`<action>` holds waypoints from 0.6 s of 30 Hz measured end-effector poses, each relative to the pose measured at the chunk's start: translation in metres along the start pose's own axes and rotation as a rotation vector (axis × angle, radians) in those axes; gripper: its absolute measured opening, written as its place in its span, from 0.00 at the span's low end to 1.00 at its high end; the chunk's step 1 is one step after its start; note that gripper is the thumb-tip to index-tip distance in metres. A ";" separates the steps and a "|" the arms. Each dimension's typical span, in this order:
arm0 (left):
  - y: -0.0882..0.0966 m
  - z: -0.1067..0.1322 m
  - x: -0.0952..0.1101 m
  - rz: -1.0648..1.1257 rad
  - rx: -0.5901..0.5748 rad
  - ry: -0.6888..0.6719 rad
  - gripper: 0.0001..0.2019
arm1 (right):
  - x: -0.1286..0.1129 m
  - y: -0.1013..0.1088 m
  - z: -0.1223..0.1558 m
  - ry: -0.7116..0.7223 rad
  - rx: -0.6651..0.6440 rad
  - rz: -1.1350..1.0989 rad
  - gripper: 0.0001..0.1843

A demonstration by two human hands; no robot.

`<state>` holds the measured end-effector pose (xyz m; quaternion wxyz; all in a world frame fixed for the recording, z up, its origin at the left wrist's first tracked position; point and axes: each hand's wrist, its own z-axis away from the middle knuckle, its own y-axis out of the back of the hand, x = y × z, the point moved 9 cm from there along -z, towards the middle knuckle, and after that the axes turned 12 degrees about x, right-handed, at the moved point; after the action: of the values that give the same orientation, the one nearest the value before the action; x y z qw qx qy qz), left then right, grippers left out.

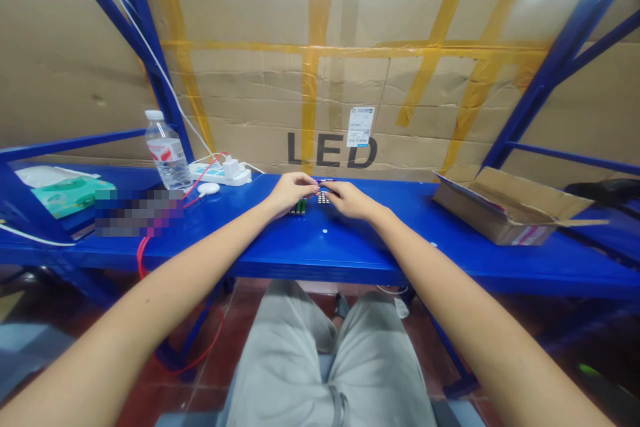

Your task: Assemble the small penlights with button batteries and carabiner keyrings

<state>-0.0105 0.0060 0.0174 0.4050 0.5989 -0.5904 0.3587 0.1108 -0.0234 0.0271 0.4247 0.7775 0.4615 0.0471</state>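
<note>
Both hands meet over the middle of the blue table. My left hand [294,191] is closed, thumb and forefinger pinched; what they hold is too small to make out. Its fingertips touch or nearly touch those of my right hand [349,199], also closed with curled fingers around something I cannot make out. Under my left hand several green-and-black cylinders [300,207], which look like batteries, lie side by side. Between the hands is a cluster of small silvery round pieces [323,198]. A small dark purplish item [327,181] shows just behind the fingertips, partly hidden.
The blue metal table [320,250] ends against a large taped cardboard box [240,100]. At left stand a water bottle [167,152], a white power strip [227,173] with cables, and a green tissue pack [67,193]. An open carton [500,207] sits at right.
</note>
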 end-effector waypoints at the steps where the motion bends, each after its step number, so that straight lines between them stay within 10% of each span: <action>1: 0.000 0.000 0.001 -0.005 0.000 0.001 0.07 | 0.001 0.001 0.000 -0.016 0.011 -0.005 0.18; 18: -0.002 0.004 0.005 -0.012 0.004 0.005 0.07 | 0.007 0.003 -0.003 -0.109 0.086 -0.086 0.14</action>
<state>-0.0086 0.0003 0.0200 0.4073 0.6024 -0.5852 0.3588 0.1155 -0.0166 0.0287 0.4168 0.7759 0.4724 -0.0335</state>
